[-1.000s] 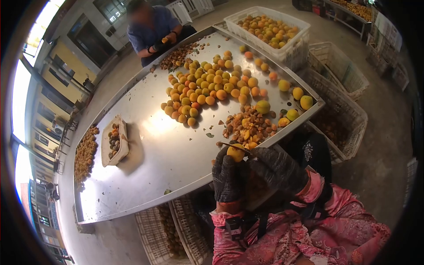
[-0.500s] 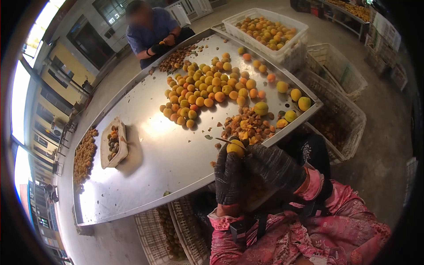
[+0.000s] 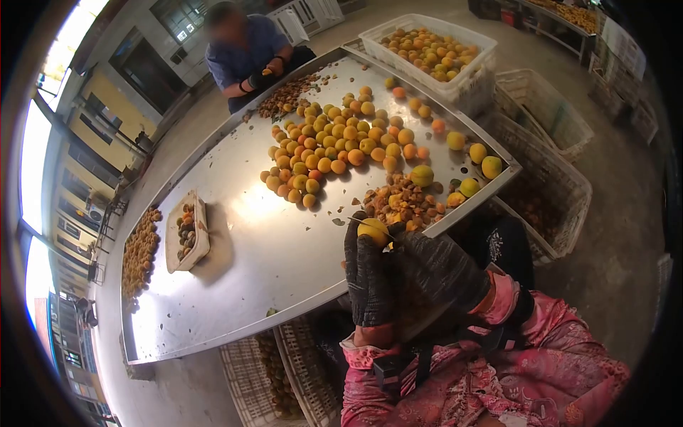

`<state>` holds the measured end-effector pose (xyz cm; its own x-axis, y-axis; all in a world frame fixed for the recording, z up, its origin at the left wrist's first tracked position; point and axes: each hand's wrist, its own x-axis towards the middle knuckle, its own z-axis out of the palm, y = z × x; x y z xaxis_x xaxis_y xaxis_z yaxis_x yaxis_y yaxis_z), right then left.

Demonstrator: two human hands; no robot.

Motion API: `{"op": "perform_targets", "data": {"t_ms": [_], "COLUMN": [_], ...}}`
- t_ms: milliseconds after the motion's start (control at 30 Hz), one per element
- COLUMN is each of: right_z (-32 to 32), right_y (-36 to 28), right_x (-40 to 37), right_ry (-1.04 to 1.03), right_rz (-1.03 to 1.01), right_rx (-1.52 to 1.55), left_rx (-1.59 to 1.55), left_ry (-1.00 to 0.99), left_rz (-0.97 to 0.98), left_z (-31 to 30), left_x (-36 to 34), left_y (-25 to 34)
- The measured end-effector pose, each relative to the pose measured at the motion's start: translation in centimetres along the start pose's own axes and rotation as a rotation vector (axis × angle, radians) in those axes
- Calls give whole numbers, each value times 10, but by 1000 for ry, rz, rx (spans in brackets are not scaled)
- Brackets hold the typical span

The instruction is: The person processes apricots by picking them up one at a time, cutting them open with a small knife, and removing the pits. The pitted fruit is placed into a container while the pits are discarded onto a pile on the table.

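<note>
Higher now, black-gloved left hand (image 3: 366, 277) clutches round yellow fruit (image 3: 374, 230); black-gloved right hand (image 3: 437, 267) squeezes thin metal knife (image 3: 358, 220), which may slip and cut.

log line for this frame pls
left hand: gripping apricot | right hand: knife blade against apricot | steel table: fruit pile, scraps heap | far end: co-worker

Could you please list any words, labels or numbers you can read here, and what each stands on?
No text can be read.
The white print on the dark cloth beside the right hand is too blurred to read.
The metal table and the white crates show no writing.
</note>
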<state>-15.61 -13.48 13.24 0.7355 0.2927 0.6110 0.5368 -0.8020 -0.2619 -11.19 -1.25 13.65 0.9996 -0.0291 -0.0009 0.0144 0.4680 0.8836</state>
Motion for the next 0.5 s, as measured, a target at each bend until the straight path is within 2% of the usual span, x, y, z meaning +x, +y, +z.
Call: {"op": "perform_targets", "data": {"t_ms": [33, 100, 167, 300, 400, 500], "right_z": [-3, -8, -9, -7, -13, -3], "right_y": [2, 6, 5, 9, 5, 4], "right_x": [-2, -8, -8, -9, 2, 1], "right_ry": [0, -11, 0, 29, -5, 68], "right_rz": [0, -139, -141, -178, -89, -59], "right_rx": [0, -243, -220, -217, -72, -128], "left_rx": [73, 145, 262, 221, 240, 268], "left_ry": [-30, -62, -116, -118, -138, -71], "left_rz": [23, 47, -42, -67, -38, 55], "left_z": [1, -2, -10, -16, -15, -9], "left_x": [-1, 1, 2, 2, 2, -1], "left_y": [6, 14, 17, 13, 11, 3]}}
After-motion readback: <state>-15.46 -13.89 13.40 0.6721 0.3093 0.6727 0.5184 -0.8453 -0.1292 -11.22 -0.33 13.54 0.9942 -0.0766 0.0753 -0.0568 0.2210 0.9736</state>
